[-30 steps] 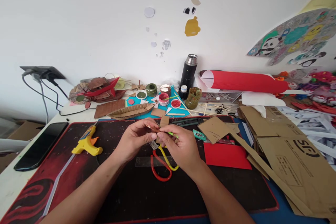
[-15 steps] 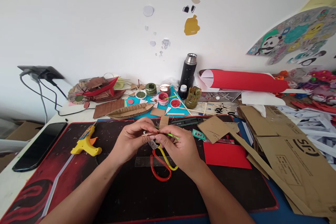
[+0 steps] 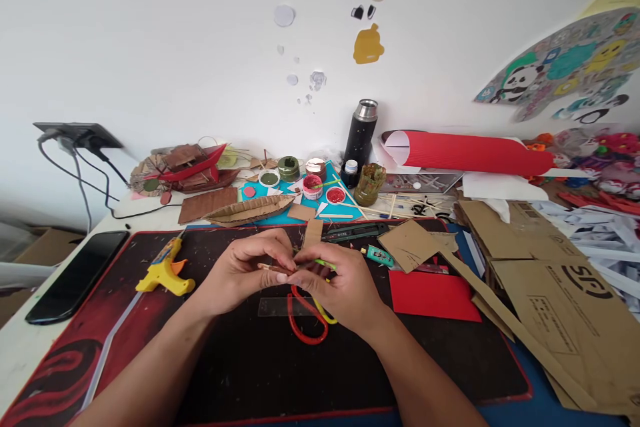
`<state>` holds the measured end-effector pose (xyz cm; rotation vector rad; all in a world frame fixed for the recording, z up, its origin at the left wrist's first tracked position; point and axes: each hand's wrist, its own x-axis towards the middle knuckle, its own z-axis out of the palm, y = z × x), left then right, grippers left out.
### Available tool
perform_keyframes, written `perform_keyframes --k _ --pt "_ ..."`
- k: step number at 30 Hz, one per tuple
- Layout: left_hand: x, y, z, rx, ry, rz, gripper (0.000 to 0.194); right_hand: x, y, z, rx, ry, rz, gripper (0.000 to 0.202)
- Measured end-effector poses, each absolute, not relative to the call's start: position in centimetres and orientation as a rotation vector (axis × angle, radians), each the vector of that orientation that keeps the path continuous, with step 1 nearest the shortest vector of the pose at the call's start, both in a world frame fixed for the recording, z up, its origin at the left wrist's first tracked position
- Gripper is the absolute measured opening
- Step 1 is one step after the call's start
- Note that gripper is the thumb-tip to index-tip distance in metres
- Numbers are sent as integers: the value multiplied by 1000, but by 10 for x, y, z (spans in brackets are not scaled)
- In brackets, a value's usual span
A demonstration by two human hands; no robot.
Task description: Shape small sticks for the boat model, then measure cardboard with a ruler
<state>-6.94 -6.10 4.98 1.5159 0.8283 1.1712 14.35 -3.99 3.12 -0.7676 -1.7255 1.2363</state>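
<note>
My left hand (image 3: 255, 273) pinches a small brown strip (image 3: 273, 269), its pale end showing by the thumb. Closed beside it, fingertips meeting at the strip, is my right hand (image 3: 345, 283). From between the right thumb and fingers sticks a thin light-green handle (image 3: 325, 263); its working end is hidden by the fingers. Beneath the hands lie scissors with a red and yellow handle (image 3: 306, 333), partly covered, and a clear ruler (image 3: 274, 307) on the dark mat (image 3: 280, 373).
A yellow glue gun (image 3: 167, 277) and a phone (image 3: 75, 277) lie left. Behind are a cardboard boat hull (image 3: 253, 211), paint pots (image 3: 313, 187), a black flask (image 3: 361, 130) and a green cutter (image 3: 355, 232). Red card (image 3: 433, 297) and cardboard sheets (image 3: 555, 320) lie right.
Both hands have lowered slightly and the brown strip has turned, with its pale end now showing to the left. The camera view has shifted a little.
</note>
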Motion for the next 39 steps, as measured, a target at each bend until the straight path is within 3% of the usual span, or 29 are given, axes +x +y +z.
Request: perform_keyframes --k 11,16,26,39 --pt "-70 -62 44 1475 845 1250 9 145 -40 34 -801 -1728 1139 20" --pt "-72 -59 36 1306 1024 1313 21 151 -38 34 -821 -1454 1136 30" --pt "-66 -45 34 1346 1558 1059 27 159 -38 37 -693 -1229 1129 34" --pt "-61 -44 37 1473 1688 941 27 156 -37 38 -764 -1302 1128 36"
